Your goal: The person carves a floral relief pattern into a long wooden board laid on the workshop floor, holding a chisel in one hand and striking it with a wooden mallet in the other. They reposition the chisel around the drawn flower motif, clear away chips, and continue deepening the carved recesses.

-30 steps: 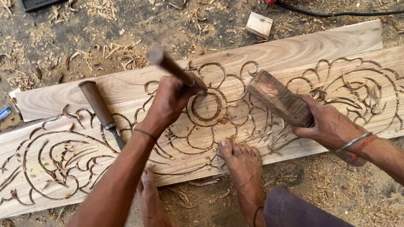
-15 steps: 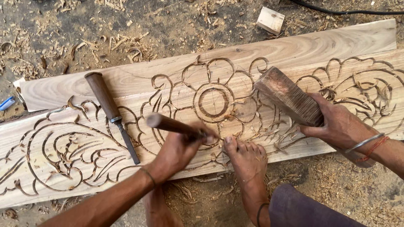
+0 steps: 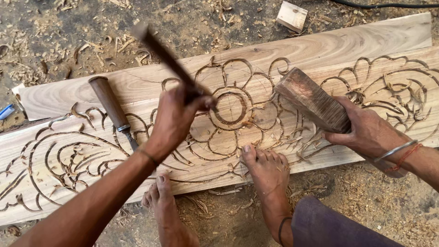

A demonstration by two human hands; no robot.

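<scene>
I see a long carved plank (image 3: 320,45) running 8 to 2 o'clock across the frame, lying on dirt ground (image 3: 68,27) strewn w/ shavings. Flower and scroll patterns are cut into its face; the round flower centre sits approx mid-frame. My right foot (image 3: 265,167) rests toes-on the plank's near edge at 6 o'clock; left foot (image 3: 162,206) is on the ground, toes just at that edge.

My right hand (image 3: 366,130), at 3 o'clock, is clamped round a chunky wooden mallet (image 3: 311,98) — its head is off the wood and points toward 10 o'clock. My left hand (image 3: 176,116) is closed tight on a chisel (image 3: 169,59), handle slanting up to 11 o'clock, tip down near the flower centre's left rim; can't tell if it touches.

A second chisel (image 3: 109,103) lies loose on the plank at 9 o'clock. Small wood block (image 3: 291,16) at 1 o'clock, on the ground beyond the plank.
</scene>
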